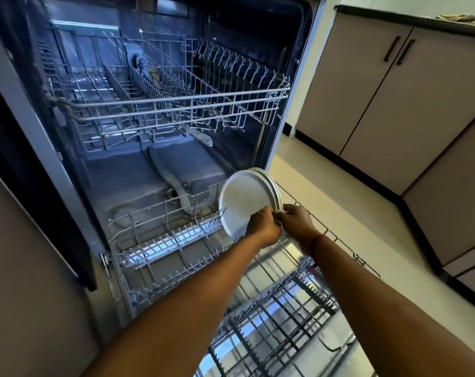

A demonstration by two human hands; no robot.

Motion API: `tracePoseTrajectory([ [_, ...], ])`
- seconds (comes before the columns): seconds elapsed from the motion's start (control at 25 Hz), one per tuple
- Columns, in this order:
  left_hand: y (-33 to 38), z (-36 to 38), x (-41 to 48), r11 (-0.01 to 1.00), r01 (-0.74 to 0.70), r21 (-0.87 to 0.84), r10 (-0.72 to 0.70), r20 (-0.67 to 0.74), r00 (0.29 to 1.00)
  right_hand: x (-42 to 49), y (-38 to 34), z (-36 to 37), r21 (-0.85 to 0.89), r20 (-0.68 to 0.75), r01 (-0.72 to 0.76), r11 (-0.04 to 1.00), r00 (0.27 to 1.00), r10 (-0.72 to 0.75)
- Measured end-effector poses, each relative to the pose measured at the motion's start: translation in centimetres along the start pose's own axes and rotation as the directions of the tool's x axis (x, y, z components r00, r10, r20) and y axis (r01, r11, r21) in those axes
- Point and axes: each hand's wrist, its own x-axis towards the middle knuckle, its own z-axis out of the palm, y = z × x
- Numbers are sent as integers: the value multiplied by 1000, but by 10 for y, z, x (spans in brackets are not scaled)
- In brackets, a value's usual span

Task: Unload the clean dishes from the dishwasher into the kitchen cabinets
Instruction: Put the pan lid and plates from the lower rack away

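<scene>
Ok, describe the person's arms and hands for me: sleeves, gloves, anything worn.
The left arm and right arm are bare as far as the view shows, no sleeves. The left hand and right hand wear no gloves; no rings can be made out. A thin red thread band circles the right wrist; the left wrist wears nothing.

Upper rack [176,100] inside dishwasher [116,170]; lower rack [171,240] extended below and before it; plates [244,202] on edge at its right side; cabinets [367,91] further right
</scene>
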Motion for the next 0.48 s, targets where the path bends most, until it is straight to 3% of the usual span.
tracePoseTrajectory([
  [0.28, -4, -1, -14, 999, 26, -36, -24, 39, 999, -34, 3, 4, -158, -154, 111, 981, 979, -135],
  [0.48, -1, 9, -40, 993, -99, 70, 100, -14, 995, -78, 20, 0, -164, -193, 170, 972, 960, -201],
])
